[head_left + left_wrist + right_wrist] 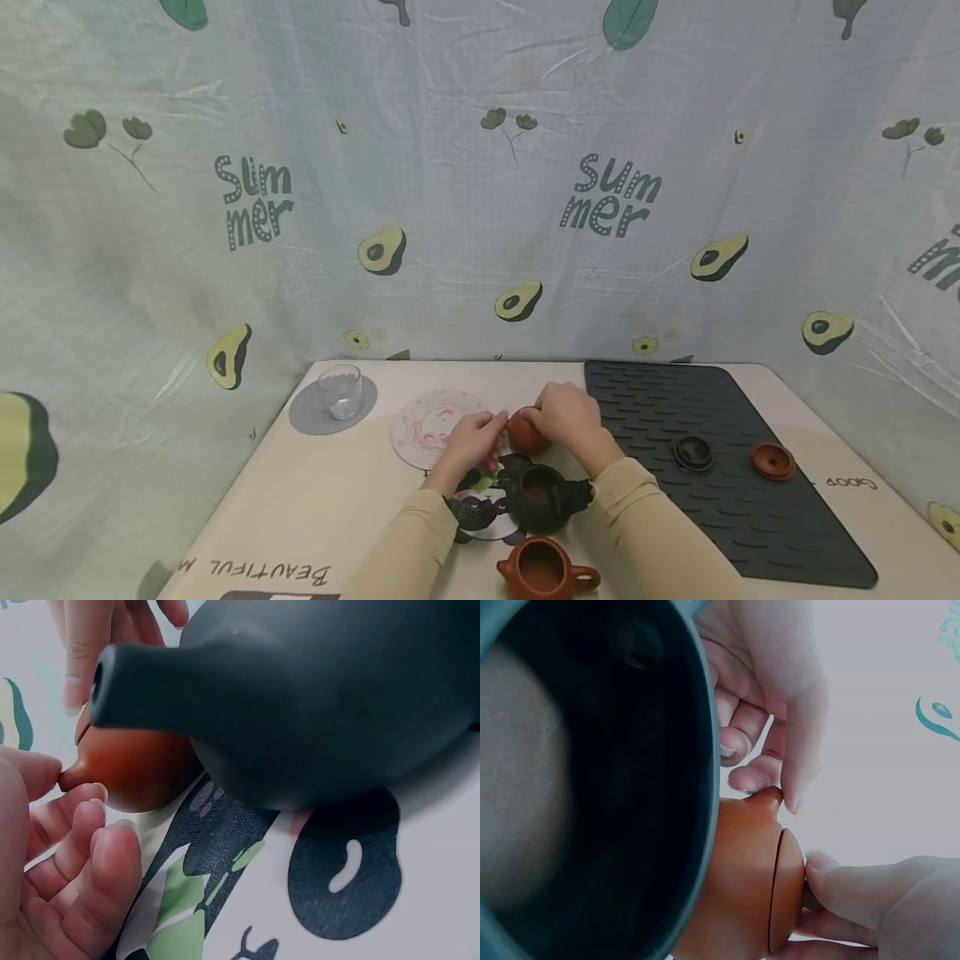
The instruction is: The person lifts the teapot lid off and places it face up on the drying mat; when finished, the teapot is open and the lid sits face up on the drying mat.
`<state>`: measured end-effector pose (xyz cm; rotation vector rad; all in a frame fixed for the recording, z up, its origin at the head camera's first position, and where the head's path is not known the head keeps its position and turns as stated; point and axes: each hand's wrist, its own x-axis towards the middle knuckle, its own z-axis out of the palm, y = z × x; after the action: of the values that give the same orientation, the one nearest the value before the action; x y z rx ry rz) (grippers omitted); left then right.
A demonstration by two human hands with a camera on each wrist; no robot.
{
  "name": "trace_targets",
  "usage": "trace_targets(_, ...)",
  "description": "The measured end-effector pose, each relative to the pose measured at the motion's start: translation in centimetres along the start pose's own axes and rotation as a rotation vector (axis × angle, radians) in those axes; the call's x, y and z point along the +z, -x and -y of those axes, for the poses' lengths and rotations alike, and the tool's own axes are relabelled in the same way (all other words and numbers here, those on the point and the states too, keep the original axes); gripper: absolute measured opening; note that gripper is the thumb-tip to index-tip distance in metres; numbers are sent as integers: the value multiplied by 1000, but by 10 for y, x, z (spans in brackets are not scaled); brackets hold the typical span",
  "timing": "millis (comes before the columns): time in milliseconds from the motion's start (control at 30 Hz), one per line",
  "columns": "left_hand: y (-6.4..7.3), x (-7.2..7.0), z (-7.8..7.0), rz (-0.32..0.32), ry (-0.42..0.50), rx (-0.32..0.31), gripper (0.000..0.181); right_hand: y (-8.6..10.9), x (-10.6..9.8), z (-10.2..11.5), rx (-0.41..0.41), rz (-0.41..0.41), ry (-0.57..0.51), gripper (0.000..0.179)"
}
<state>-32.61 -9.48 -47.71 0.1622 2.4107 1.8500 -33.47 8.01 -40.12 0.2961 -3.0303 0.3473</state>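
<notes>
A small reddish-brown teapot (527, 431) with its lid (786, 892) on is between both hands, beyond a larger dark teapot (542, 497) that stands lidless. My left hand (474, 442) pinches the small teapot's spout (73, 775) between thumb and forefinger, its other fingers loosely curled below. From the other side my right hand (570, 414) grips the lid's knob with thumb and fingers, as the right wrist view shows. The dark teapot blocks part of the small one in both wrist views. Nearer the body, another reddish-brown teapot (542, 569) stands without a lid.
On the right lies a dark ridged mat (645, 417) bearing a black lid (693, 453) and a reddish-brown lid (773, 461). A clear glass (341, 392) stands on a grey round coaster (306, 417) at far left. A pink-patterned round mat (411, 425) lies left of the hands.
</notes>
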Motion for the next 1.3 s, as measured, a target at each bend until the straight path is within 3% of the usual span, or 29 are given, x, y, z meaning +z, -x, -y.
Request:
trace_targets(200, 3, 0, -2, 0, -18, 13, 46, -1, 1, 0, -5, 5, 7, 39)
trace_targets(400, 2, 1, -6, -11, 34, -10, 44, -2, -2, 0, -31, 1, 23, 41)
trace_targets(767, -2, 3, -8, -18, 43, -22, 42, -3, -8, -4, -48, 23, -17, 31)
trace_targets(1300, -4, 6, -9, -31, 63, -51, 42, -6, -6, -9, -51, 25, -23, 36)
